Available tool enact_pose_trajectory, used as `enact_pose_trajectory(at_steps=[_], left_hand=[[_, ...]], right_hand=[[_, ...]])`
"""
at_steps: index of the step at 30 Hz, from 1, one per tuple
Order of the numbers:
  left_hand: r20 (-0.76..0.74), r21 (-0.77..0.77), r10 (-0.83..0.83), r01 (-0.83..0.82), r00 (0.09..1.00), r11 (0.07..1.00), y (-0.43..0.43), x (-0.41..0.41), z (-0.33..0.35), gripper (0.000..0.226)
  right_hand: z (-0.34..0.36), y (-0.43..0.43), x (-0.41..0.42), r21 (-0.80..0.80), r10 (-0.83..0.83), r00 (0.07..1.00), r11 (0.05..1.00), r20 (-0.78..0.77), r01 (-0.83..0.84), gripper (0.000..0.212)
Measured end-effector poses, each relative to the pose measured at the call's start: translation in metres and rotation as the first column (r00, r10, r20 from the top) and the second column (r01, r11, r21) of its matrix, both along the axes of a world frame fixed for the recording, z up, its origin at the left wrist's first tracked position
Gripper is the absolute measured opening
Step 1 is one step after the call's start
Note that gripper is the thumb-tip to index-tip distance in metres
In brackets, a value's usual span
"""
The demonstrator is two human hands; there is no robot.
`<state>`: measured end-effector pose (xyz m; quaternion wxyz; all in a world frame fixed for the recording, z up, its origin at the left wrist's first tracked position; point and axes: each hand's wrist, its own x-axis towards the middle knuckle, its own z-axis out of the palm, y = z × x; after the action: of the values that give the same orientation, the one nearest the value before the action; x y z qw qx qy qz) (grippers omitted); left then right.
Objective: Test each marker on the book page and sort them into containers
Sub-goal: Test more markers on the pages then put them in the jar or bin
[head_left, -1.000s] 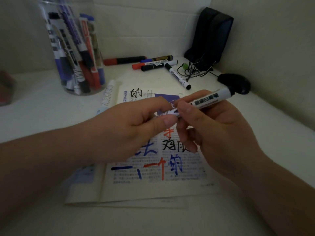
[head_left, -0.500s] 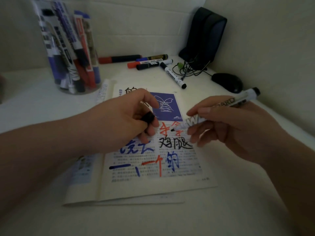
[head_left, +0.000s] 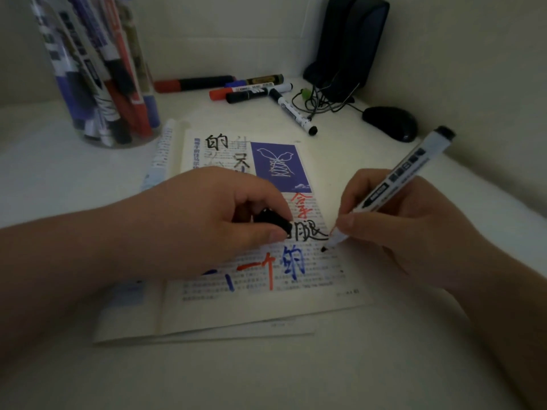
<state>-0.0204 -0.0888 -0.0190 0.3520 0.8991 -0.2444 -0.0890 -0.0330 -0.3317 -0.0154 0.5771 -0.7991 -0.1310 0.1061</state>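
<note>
An open book (head_left: 260, 309) lies on the white table, its page covered with black, red and blue marker strokes. My right hand (head_left: 396, 232) grips an uncapped white marker (head_left: 405, 170) with a black end, its black tip touching the page at the right margin. My left hand (head_left: 213, 223) rests on the page and pinches the marker's black cap (head_left: 273, 221). A clear cylindrical container (head_left: 97, 69) at the back left holds several markers. Several loose markers (head_left: 251, 90) lie at the back of the table.
A black speaker (head_left: 352, 45) with tangled cables (head_left: 322, 102) stands in the back right corner. A black computer mouse (head_left: 390, 122) lies beside it. Walls close off the back and the right side.
My hands pulled the cap off the marker and moved apart. My right hand turned the marker tip down and lowered it onto the page. My left hand came down with the cap.
</note>
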Motion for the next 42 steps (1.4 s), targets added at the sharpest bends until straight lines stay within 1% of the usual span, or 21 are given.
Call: enact_pose_trajectory(at_steps=[2,4,6,9,11,14,17,20,23,28,31,33,35,37,39,40,42], left_hand=[[-0.004,-0.016,0.009,-0.010,1.000,1.000,0.000,0.003,-0.001,0.024],[-0.035,-0.037,0.008,-0.010,0.999,0.999,0.001,0.004,-0.002,0.024],[-0.077,-0.057,0.006,-0.010,0.997,0.998,0.001,0.005,0.000,0.028],[-0.094,-0.068,0.001,-0.008,0.996,0.998,0.001,0.005,0.000,0.038],[-0.082,-0.067,-0.007,0.001,0.997,0.998,0.001,0.005,-0.002,0.040],[-0.070,-0.074,-0.005,0.000,0.998,0.997,0.001,0.006,-0.004,0.038],[-0.048,-0.054,-0.002,-0.001,0.999,0.999,0.002,0.006,-0.004,0.025],[-0.035,-0.043,0.000,-0.002,0.999,0.999,0.002,0.007,-0.005,0.021],[-0.021,-0.046,0.010,-0.011,1.000,0.999,0.002,0.009,-0.007,0.024],[-0.035,-0.062,-0.007,0.005,0.999,0.998,0.003,0.008,-0.006,0.025],[-0.038,-0.078,-0.012,0.009,0.999,0.997,0.002,0.009,-0.005,0.021],[-0.063,-0.139,-0.015,0.006,0.998,0.990,0.003,0.010,-0.005,0.019],[-0.122,-0.230,-0.025,-0.004,0.992,0.973,0.004,0.011,-0.004,0.021],[-0.204,-0.375,-0.043,-0.037,0.978,0.926,0.007,0.013,-0.003,0.025],[-0.284,-0.508,-0.039,-0.116,0.958,0.854,0.011,0.016,-0.002,0.031],[-0.327,-0.575,-0.043,-0.163,0.944,0.802,0.010,0.017,-0.004,0.030],[-0.403,-0.696,-0.079,-0.249,0.912,0.673,0.011,0.021,-0.003,0.020]], right_hand=[[0.000,0.002,-0.002,0.022,-0.014,1.000,1.000,0.007,0.014,0.026],[0.004,0.006,-0.004,0.011,-0.028,0.999,1.000,0.015,0.028,0.032],[0.007,0.009,-0.006,-0.045,-0.040,0.998,0.998,0.039,0.042,0.027],[0.004,0.009,-0.009,-0.184,-0.041,0.995,0.981,0.092,0.058,0.015],[0.002,0.008,-0.009,-0.215,-0.043,0.994,0.974,0.104,0.064,0.015],[0.001,0.006,-0.009,-0.129,0.019,0.999,0.992,0.051,-0.013,0.018],[0.003,0.006,-0.011,-0.075,0.096,0.995,0.993,0.006,-0.096,0.012],[0.003,0.006,-0.011,-0.030,0.088,0.996,0.996,0.029,-0.087,0.016],[0.003,0.004,-0.007,0.044,0.054,0.998,0.998,0.021,-0.055,0.018],[-0.001,0.003,-0.004,-0.022,0.099,0.995,0.995,0.022,-0.098,0.013],[-0.003,-0.002,0.000,-0.053,0.076,0.996,0.996,0.043,-0.074,0.022],[-0.004,-0.005,0.004,0.005,-0.003,0.999,1.000,0.044,0.002,0.027],[-0.005,-0.006,0.008,0.151,-0.073,0.997,0.986,0.028,0.068,0.018],[-0.001,-0.002,0.013,0.279,-0.132,0.991,0.953,0.028,0.119,0.011],[0.013,0.009,0.018,0.325,-0.180,0.983,0.933,0.047,0.155,0.008],[0.021,0.016,0.020,0.336,-0.178,0.983,0.930,0.052,0.151,0.008],[0.042,0.031,0.027,0.361,-0.140,0.989,0.926,0.042,0.116,0.010]])
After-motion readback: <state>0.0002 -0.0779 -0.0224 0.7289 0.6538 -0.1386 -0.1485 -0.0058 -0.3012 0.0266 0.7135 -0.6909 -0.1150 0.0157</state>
